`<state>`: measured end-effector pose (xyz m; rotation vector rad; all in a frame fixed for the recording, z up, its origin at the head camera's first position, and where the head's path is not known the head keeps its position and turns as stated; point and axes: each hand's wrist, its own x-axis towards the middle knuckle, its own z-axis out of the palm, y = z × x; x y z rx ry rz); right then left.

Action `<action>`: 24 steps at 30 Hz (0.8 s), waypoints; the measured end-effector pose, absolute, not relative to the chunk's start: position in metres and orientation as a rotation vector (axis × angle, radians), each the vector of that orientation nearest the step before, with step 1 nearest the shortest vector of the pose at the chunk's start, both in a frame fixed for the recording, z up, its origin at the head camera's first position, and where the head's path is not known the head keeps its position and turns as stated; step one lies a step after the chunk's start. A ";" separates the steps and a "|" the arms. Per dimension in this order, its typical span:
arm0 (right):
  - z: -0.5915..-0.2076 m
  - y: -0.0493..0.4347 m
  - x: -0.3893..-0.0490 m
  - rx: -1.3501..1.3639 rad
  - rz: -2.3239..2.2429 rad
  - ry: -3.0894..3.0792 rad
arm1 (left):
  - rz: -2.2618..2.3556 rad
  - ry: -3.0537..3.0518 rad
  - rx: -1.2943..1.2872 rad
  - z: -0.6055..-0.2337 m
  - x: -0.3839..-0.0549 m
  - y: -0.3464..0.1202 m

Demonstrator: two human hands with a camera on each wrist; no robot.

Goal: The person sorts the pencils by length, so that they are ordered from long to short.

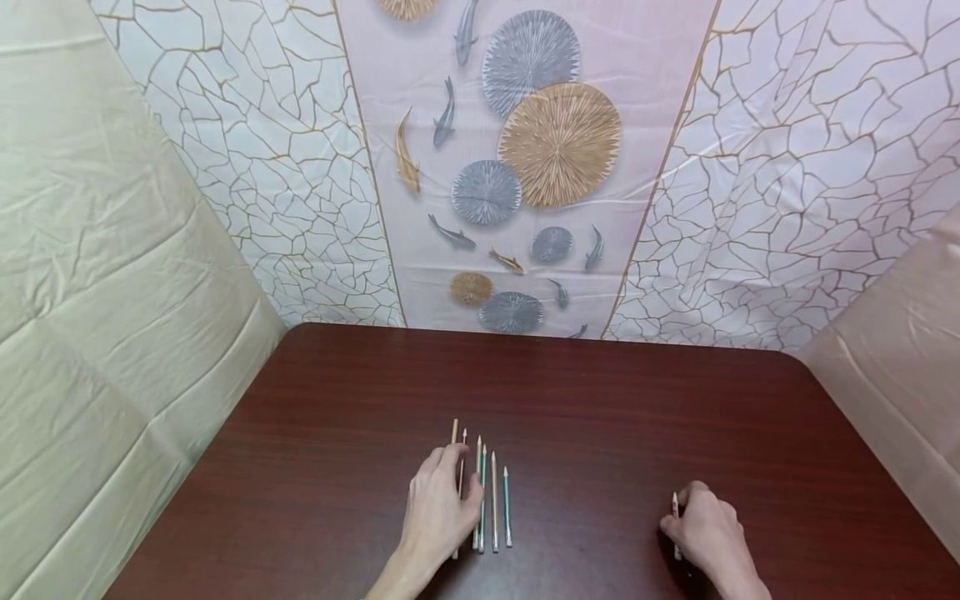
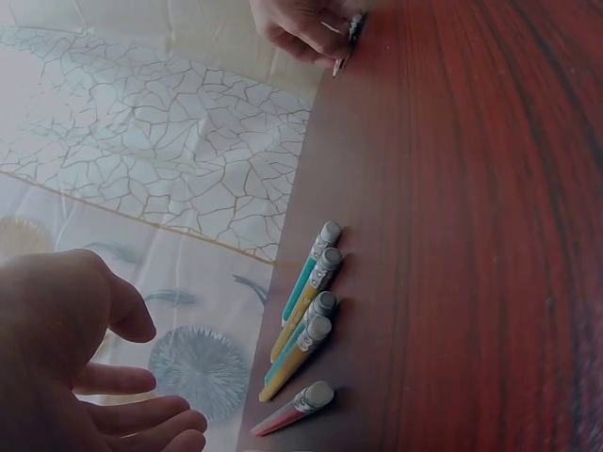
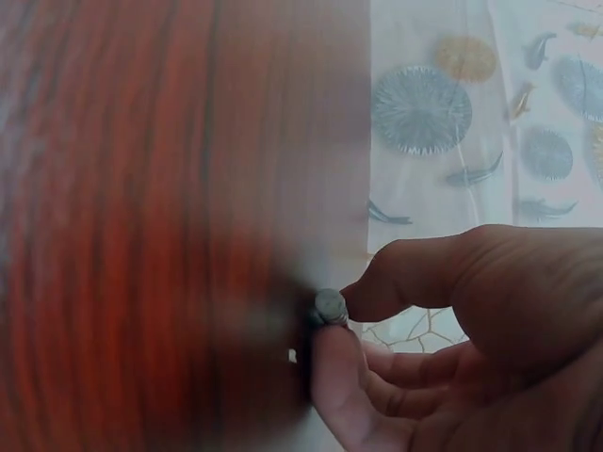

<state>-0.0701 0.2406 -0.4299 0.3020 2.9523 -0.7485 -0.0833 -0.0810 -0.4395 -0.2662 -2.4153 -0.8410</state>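
Note:
Several pencils lie side by side near the table's middle: a short teal pencil (image 1: 507, 508), a yellow pencil (image 1: 494, 500), another teal pencil (image 1: 483, 492), another yellow pencil (image 1: 478, 454) and a red pencil (image 2: 287, 414). My left hand (image 1: 442, 508) hovers over the left end of this row, fingers loosely bent and thumb apart, holding nothing visible. A tan stick-like end (image 1: 454, 429) shows beyond its fingers; the rest is hidden. Off to the right, my right hand (image 1: 708, 529) pinches a short pencil (image 1: 676, 504) between thumb and fingers, its eraser end (image 3: 330, 306) facing the wrist.
The dark red-brown wooden table (image 1: 585, 400) has rounded far corners. Behind it hangs a patterned cloth (image 1: 502, 250) with fish and round leaf shapes. Plain beige cloth (image 1: 112, 333) hangs along both sides.

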 end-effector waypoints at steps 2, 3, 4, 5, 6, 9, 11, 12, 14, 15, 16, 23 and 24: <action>-0.430 0.239 -0.070 0.292 -0.767 2.970 | -0.840 -2.412 -0.267 -0.440 -0.084 -0.081; -0.430 0.237 -0.070 0.288 -0.777 2.975 | -0.840 -2.411 -0.268 -0.440 -0.084 -0.081; -0.431 0.236 -0.070 0.282 -0.785 2.979 | -0.839 -2.410 -0.268 -0.440 -0.084 -0.081; -0.431 0.235 -0.070 0.278 -0.794 2.984 | -0.840 -2.411 -0.268 -0.440 -0.084 -0.082; -0.431 0.234 -0.070 0.272 -0.803 2.989 | -0.841 -2.411 -0.268 -0.439 -0.084 -0.082; -0.431 0.231 -0.070 0.261 -0.834 2.995 | -0.843 -2.413 -0.267 -0.439 -0.084 -0.082; -0.431 0.229 -0.070 0.246 -0.856 3.002 | -0.844 -2.415 -0.266 -0.439 -0.084 -0.082; -0.431 0.228 -0.070 0.236 -0.868 3.005 | -0.843 -2.415 -0.265 -0.439 -0.084 -0.082; -0.431 0.224 -0.070 0.221 -0.891 3.012 | -0.840 -2.416 -0.262 -0.439 -0.084 -0.082; -0.431 0.223 -0.070 0.211 -0.906 3.013 | -0.840 -2.417 -0.262 -0.439 -0.084 -0.082; -0.431 0.221 -0.070 0.200 -0.920 3.015 | -0.840 -2.417 -0.262 -0.439 -0.084 -0.081; -0.433 0.201 -0.067 0.191 -1.071 2.976 | -0.842 -2.424 -0.262 -0.438 -0.083 -0.081; -0.433 0.198 -0.067 0.193 -1.093 2.962 | -0.843 -2.423 -0.265 -0.438 -0.083 -0.081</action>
